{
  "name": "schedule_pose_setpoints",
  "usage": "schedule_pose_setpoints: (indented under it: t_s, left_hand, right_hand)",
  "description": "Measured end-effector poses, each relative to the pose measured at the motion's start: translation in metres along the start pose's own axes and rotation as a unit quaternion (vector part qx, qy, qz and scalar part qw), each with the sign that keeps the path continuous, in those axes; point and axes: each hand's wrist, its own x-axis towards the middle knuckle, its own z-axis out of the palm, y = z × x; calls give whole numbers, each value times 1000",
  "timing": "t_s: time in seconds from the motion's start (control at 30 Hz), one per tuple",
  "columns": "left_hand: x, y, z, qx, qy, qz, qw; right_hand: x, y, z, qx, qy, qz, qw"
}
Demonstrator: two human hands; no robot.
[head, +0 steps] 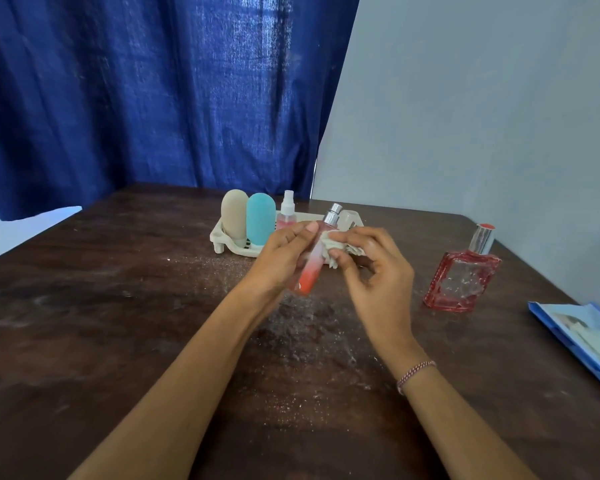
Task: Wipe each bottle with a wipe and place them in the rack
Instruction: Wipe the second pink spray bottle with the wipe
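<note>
Holding the slim red-to-clear spray bottle (311, 261) aloft over the dark wooden table (118, 323), clamped in the left hand (284, 258) with fingers curled round its middle and lower body, silver cap tilted up and away toward the rack (234, 247), red base pointing down and back toward the body. Pressing a crumpled pale wipe (329, 249) against the bottle's right flank, pinched in the right hand (374, 268) between thumb and forefinger, remaining fingers loosely spread. Running long axis near upright, leaning slightly right at the top, so any stroke of the wipe travels along that line from cap to base. Sitting directly behind the hands, the cream rack already carries a beige capsule bottle (234, 216), a teal capsule bottle (260, 220) and a small clear pink spray bottle (286, 213), all upright at its left end; right end partly hidden behind the hands, apparently with free room. Standing well apart to the right, nearer the right hand, a square red glass perfume bottle (463, 271), seemingly not yet wiped. Lying at the far right table edge, a blue wipe packet (579, 334). Judging the step as mid-wipe, with a short forward reach by the left hand to the rack likely next
</note>
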Motion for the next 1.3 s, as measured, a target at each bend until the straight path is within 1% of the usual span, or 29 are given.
schedule_pose_setpoints:
  t_s: [0.07, 0.13, 0.2, 0.3, 0.4, 0.47, 0.63, 0.7, 0.83, 0.9, 0.97, 1.03, 1.07, 1.2, 1.3]
  left_hand:
    - [1, 0, -1, -41, 29, -23, 998]
    - [2, 2, -3, -109, 64, -43, 991]
    - [4, 5, -6, -153, 84, -53, 983]
    - [1, 12, -6, -232, 89, -72, 966]
    - [2, 10, -9, -319, 106, -112, 935]
    - [6, 5, -13, -356, 113, -134, 918]
    - [9, -1, -10, -395, 120, -150, 899]
    - [9, -2, -7, -400, 133, -153, 894]
    - [6, 0, 3, -413, 132, -166, 885]
    - [5, 0, 4, -409, 136, -169, 886]
    - [4, 2, 7, -401, 121, -170, 892]
    - [2, 3, 10, -378, 103, -163, 906]
    - [2, 3, 12, -356, 96, -154, 917]
    - [0, -1, 16, -229, 59, -103, 966]
    - [-4, -1, 16, -106, 35, -78, 991]
  right_hand:
    - [-3, 0, 2, 11, -32, -3, 999]
    - [-6, -3, 7, 13, -79, -12, 997]
    - [-9, -6, 11, 17, -112, -22, 993]
    - [-11, -8, 13, 23, -113, -30, 993]
    - [-11, -10, 13, 23, -104, -33, 994]
    - [-11, -13, 14, 25, -103, -43, 993]
    - [-13, -14, 17, -23, -106, -84, 991]
    - [-12, -14, 16, -27, -101, -77, 992]
    - [-12, -15, 14, -34, -96, -65, 993]
    - [-12, -15, 15, -40, -95, -56, 993]
    - [-10, -14, 16, -27, -79, -26, 996]
    - [-6, -10, 14, -10, -54, 3, 999]
    - [-4, -8, 12, -16, -44, 5, 999]
    - [2, -3, 3, -37, 2, 3, 999]
    - [5, -1, -1, -35, 24, 23, 999]
